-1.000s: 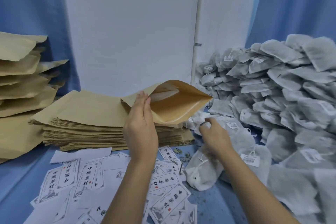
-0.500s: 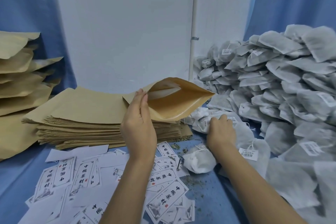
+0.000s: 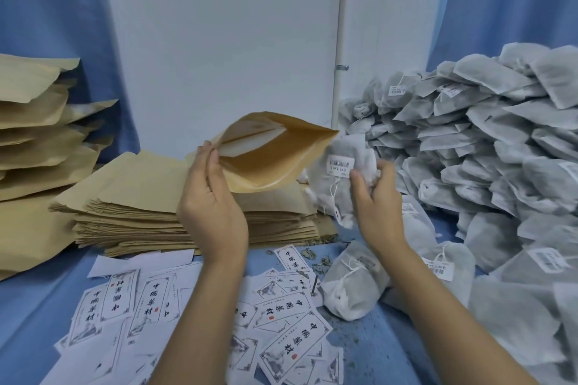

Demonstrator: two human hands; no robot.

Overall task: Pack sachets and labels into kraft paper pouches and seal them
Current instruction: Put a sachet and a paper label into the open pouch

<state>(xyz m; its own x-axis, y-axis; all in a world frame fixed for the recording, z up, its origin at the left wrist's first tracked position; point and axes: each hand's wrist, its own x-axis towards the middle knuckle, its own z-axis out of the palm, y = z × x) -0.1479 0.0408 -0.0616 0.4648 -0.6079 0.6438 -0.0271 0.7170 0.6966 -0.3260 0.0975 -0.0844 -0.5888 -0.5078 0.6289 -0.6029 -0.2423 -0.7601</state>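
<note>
My left hand (image 3: pixel 210 209) grips an open kraft paper pouch (image 3: pixel 269 159) by its near edge, with the mouth facing right. My right hand (image 3: pixel 377 201) holds a grey-white sachet (image 3: pixel 339 178) with a barcode tag and a string, raised just right of the pouch mouth and blurred by motion. Another sachet (image 3: pixel 350 284) lies on the blue table below my right wrist. Printed paper labels (image 3: pixel 281 306) are scattered on the table near me.
A stack of flat kraft pouches (image 3: pixel 137 206) lies behind my left hand. Filled pouches (image 3: pixel 31 141) pile up at the far left. A big heap of sachets (image 3: pixel 488 147) fills the right side. A white panel (image 3: pixel 219 40) stands behind.
My right hand has lifted a sachet off the table and brought it up to the pouch mouth. My left hand keeps holding the pouch open.
</note>
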